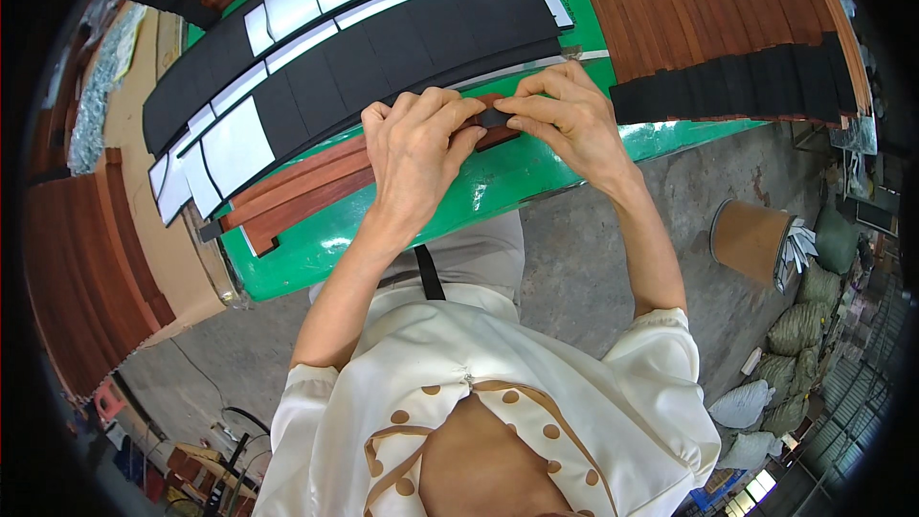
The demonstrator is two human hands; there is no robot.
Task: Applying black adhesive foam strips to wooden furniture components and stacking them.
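My left hand (414, 146) and my right hand (571, 121) meet over the near edge of a green table (316, 254). Thumbs and fingertips of both pinch a small black strip (492, 119) from its two sides. The strip lies at the right end of reddish-brown wooden slats (311, 190), partly hidden behind my fingers. Past the slats, black rectangular pads (402, 38) overlap in a row. White-faced pieces (239, 144) with black edges lie beside and beyond them.
Brown slats with black ends (737, 81) are stacked at the right, and more brown slats (86, 258) at the left near cardboard (144, 105). A brown bin (750, 241) holding white scraps stands on the concrete floor. Several sacks (799, 325) line the right side.
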